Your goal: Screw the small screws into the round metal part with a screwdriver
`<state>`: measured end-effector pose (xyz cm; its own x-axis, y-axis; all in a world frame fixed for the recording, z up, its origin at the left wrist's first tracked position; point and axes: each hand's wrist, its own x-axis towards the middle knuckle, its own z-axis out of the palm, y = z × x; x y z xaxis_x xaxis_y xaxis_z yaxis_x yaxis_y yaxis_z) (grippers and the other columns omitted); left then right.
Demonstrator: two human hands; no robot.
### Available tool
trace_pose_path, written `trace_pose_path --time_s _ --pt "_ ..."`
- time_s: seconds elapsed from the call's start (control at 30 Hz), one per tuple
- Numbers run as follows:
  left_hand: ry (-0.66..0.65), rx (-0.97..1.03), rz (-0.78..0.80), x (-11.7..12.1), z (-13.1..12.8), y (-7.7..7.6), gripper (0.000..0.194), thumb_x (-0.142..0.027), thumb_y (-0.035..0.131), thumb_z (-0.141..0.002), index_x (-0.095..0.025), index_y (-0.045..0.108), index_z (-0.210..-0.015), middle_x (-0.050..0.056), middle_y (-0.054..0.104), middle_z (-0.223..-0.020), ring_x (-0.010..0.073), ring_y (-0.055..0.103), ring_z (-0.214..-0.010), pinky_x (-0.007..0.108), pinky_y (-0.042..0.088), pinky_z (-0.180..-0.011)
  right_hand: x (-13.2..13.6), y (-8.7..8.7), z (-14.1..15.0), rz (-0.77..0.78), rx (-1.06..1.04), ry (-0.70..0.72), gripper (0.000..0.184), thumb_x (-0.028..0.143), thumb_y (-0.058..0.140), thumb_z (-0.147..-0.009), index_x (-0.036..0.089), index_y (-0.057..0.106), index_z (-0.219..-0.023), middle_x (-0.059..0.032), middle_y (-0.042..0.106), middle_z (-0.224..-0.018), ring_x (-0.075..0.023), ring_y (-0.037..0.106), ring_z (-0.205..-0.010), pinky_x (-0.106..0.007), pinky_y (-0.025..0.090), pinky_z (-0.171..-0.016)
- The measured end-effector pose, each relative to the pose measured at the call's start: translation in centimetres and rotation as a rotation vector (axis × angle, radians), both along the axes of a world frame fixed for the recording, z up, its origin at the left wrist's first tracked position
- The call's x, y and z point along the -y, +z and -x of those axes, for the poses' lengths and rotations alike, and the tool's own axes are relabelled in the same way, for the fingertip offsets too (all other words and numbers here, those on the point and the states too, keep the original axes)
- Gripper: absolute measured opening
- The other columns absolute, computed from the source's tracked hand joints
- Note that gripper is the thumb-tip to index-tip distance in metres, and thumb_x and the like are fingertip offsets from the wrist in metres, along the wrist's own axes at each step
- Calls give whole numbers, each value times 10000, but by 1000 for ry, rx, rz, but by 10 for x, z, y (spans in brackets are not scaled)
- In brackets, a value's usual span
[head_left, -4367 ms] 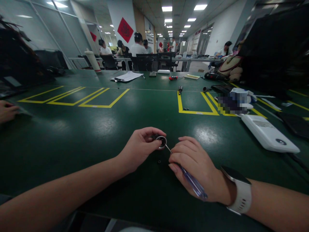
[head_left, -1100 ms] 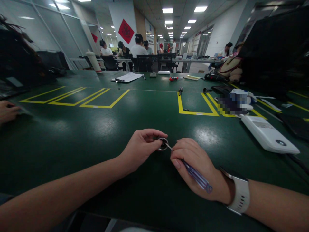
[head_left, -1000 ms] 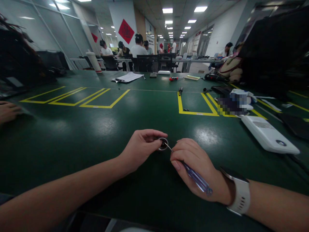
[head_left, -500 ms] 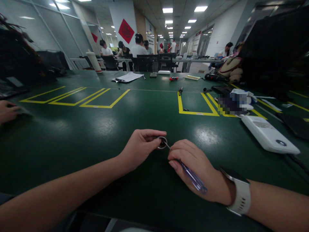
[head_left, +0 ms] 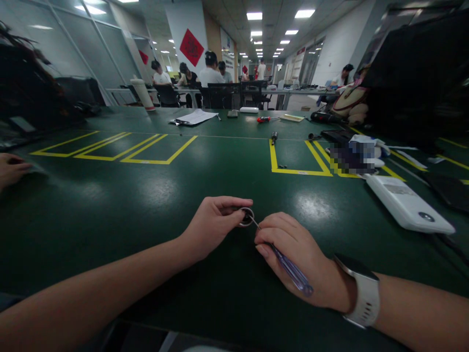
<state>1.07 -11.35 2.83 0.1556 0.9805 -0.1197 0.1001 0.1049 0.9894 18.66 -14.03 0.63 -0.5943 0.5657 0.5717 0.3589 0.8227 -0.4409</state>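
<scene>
My left hand point(head_left: 210, 225) pinches a small round metal part point(head_left: 251, 215) between thumb and fingers. Its bright rim and dark hollow face right; the fingers cover the rest. In my right hand point(head_left: 293, 249) is a screwdriver point(head_left: 291, 271) with a clear purplish handle, gripped low on its thin shaft. The shaft's tip reaches into the open end of the metal part. Whether it touches something inside is too small to tell. Both hands are just above the green table point(head_left: 164, 274).
Yellow tape point(head_left: 302, 172) marks boxes on the table, with tiny dark pieces point(head_left: 282, 166) inside one. A metal fitting point(head_left: 274, 138), a red screwdriver point(head_left: 263, 119), papers point(head_left: 198, 116) and a white device point(head_left: 410, 204) lie around. Another person's hand point(head_left: 12, 168) rests far left.
A small dark ring-shaped piece on the table below the metal part 4.4 s ago no longer shows. My right hand and screwdriver have shifted slightly left over the last second; both grips stay the same.
</scene>
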Motion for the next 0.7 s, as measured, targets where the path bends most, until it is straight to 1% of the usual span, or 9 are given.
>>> trace_pose_path --time_s 0.27,0.4,0.7 --pt "-21 -11 -20 0 1 -1 227 -129 609 -695 -122 682 -909 38 717 -807 149 662 -752 283 536 -728 -2 -1 -1 26 2 27 97 158 447 -877 166 536 -917 -60 594 -867 -165 529 -818 -332 459 -748" --pt "-28 -9 -36 0 1 -2 201 -141 610 -694 -130 676 -883 42 710 -821 158 660 -770 296 541 -725 0 -2 -2 2 7 5 85 160 460 -872 160 540 -901 -57 593 -865 -163 530 -823 -329 451 -758" --pt "-42 -14 -56 -1 2 -5 195 -166 618 -700 -134 667 -887 46 701 -844 167 656 -786 312 552 -723 0 -1 -3 25 19 1 90 167 457 -876 161 542 -905 -55 590 -869 -158 531 -818 -317 452 -748"
